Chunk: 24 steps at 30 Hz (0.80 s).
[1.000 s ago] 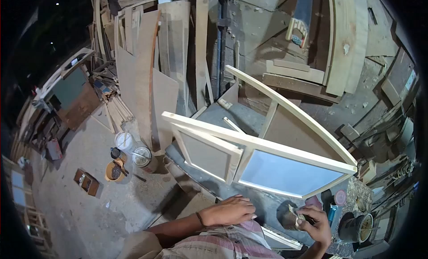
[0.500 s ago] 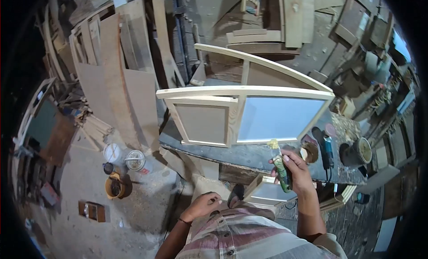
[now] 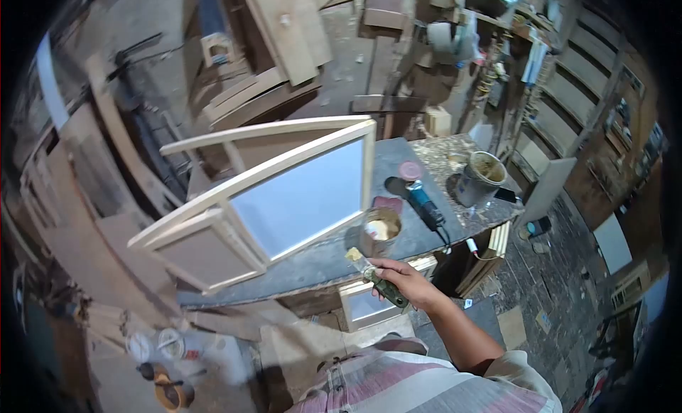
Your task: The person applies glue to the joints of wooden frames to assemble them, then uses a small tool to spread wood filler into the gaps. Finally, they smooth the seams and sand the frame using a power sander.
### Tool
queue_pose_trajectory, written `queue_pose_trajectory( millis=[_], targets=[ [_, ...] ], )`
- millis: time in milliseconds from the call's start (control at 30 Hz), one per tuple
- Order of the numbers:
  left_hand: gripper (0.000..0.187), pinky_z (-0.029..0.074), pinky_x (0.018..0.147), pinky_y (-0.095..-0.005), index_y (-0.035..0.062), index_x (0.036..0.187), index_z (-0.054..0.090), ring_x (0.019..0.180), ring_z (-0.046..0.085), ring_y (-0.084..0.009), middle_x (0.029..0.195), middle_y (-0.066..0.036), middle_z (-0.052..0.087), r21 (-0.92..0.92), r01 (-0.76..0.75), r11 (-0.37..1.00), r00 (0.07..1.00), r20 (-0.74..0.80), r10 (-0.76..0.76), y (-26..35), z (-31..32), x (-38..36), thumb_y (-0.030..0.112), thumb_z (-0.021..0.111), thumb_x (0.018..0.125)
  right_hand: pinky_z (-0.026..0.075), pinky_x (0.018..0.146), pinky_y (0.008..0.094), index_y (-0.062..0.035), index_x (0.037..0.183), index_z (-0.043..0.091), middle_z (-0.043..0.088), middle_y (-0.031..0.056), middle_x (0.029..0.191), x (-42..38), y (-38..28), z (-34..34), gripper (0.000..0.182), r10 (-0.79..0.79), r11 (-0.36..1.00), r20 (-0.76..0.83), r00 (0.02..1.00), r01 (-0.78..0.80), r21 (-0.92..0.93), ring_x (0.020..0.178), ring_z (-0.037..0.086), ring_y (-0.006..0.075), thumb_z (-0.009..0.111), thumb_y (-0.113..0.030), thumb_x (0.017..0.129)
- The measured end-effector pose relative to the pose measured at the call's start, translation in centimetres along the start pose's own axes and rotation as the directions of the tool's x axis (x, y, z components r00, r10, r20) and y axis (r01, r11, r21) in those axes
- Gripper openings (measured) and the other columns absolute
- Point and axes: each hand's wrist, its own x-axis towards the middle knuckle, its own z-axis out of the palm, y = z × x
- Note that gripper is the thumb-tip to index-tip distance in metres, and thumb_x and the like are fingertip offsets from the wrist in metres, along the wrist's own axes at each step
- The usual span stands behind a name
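Observation:
My right hand (image 3: pixel 410 279) is closed around the green handle of a putty knife (image 3: pixel 388 292). A dab of yellowish paste sits on the tip of its blade, which points up and left. Just beyond the blade, a small open tub (image 3: pixel 381 227) with pale contents stands on the dark worktable (image 3: pixel 305 276). To the left on the table stands a light wooden frame (image 3: pixel 366 171) with a bluish-white panel and a smaller inset framed section. My left hand is out of view.
An angle grinder (image 3: pixel 425 205) with its cord lies right of the tub, near a round pink lid (image 3: pixel 410 170). Farther right stands a paste-smeared bucket (image 3: pixel 474 184). More framed panels (image 3: pixel 369 305) lean under the table edge. Several tubs stand on the floor at lower left.
The view has swung to the right, shifting the frame and table leftward. My right hand still holds the putty knife, now closer to the tub. My left hand has left the view.

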Motion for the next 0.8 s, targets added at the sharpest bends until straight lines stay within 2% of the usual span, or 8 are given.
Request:
queue_pose_trajectory(
  millis=[100,233,267,300,333,367,467,800],
  targets=[
    [0.026,0.051,0.078,-0.0323,0.0018,0.105,0.071,0.085,0.063,-0.0157,0.09,-0.006,0.069,-0.101,-0.03,0.994,0.999,-0.037,0.026,0.4,3.4,1.6,0.026,0.061,0.099,0.057,0.069,0.0298,0.0018,0.142,0.049,0.069,0.0116,0.101,-1.5,-0.4,-6.7,0.042,0.062,0.99,-0.157,0.986,-0.041,0.132,0.08,0.067,0.017,0.054,-0.011,0.102],
    [0.026,0.051,0.08,-0.0327,0.0032,0.106,0.07,0.087,0.063,-0.016,0.092,-0.004,0.068,-0.272,-0.048,0.961,0.978,-0.207,-0.009,-0.8,10.9,-1.7,0.026,0.058,0.102,0.055,0.065,0.0301,0.003,0.141,0.048,0.069,0.0131,0.098,-3.4,-2.4,-14.8,0.04,0.026,0.959,-0.082,0.996,-0.002,0.284,0.077,0.066,0.0189,0.052,-0.009,0.103],
    [0.025,0.052,0.079,-0.0319,-0.0012,0.103,0.071,0.086,0.064,-0.0134,0.089,-0.011,0.07,0.173,0.016,0.985,0.924,-0.379,0.052,11.4,14.7,0.7,0.023,0.065,0.097,0.055,0.065,0.0301,0.0028,0.14,0.049,0.069,0.0128,0.098,-3.4,-3.0,-16.6,0.04,0.03,0.964,-0.048,0.998,-0.016,0.265,0.077,0.066,0.0184,0.052,-0.009,0.103],
    [0.024,0.051,0.082,-0.0294,-0.0019,0.106,0.071,0.09,0.064,-0.0126,0.096,-0.009,0.071,0.193,-0.135,0.972,0.92,-0.339,0.195,25.5,18.2,1.5,0.021,0.065,0.099,0.055,0.066,0.0301,0.0027,0.14,0.049,0.069,0.0125,0.098,-3.6,-3.6,-18.3,0.04,0.032,0.968,-0.015,0.999,-0.027,0.249,0.076,0.066,0.018,0.052,-0.009,0.103],
    [0.024,0.05,0.085,-0.0271,-0.0023,0.111,0.07,0.093,0.064,-0.0124,0.103,-0.007,0.072,-0.153,-0.282,0.947,0.926,-0.303,0.227,32.5,21.5,3.4,0.018,0.066,0.099,0.055,0.066,0.0301,0.0027,0.14,0.049,0.069,0.0125,0.098,-3.9,-4.0,-19.7,0.04,0.051,0.964,0.012,0.999,-0.052,0.259,0.076,0.066,0.018,0.052,-0.009,0.103],
    [0.025,0.05,0.087,-0.0272,-0.0031,0.114,0.068,0.094,0.063,-0.012,0.105,-0.006,0.07,-0.257,-0.344,0.903,0.927,-0.245,0.283,39.2,24.5,4.1,0.017,0.066,0.099,0.055,0.066,0.0303,0.0026,0.14,0.05,0.069,0.0122,0.098,-4.0,-4.5,-21.0,0.039,0.038,0.97,0.04,0.998,-0.047,0.238,0.076,0.066,0.0175,0.053,-0.01,0.103],
    [0.027,0.049,0.088,-0.026,-0.0011,0.119,0.067,0.097,0.059,-0.0088,0.107,-0.004,0.068,-0.274,-0.41,0.87,0.902,0.018,0.431,52.8,31.7,3.7,0.017,0.067,0.099,0.055,0.066,0.0306,0.0024,0.139,0.051,0.069,0.0117,0.098,-3.9,-6.3,-24.6,0.039,0.01,0.978,0.084,0.996,-0.028,0.205,0.076,0.066,0.0166,0.053,-0.01,0.103],
    [0.02,0.05,0.082,-0.0262,-0.0017,0.109,0.069,0.09,0.063,-0.0093,0.098,-0.005,0.071,-0.161,-0.469,0.868,0.876,0.037,0.48,57.5,40.9,7.0,0.013,0.071,0.095,0.054,0.07,0.0291,0.0019,0.139,0.052,0.07,0.0107,0.099,-4.4,-7.2,-31.2,0.037,-0.011,0.986,0.145,0.989,-0.013,0.165,0.079,0.065,0.0141,0.054,-0.009,0.103]
  ],
)
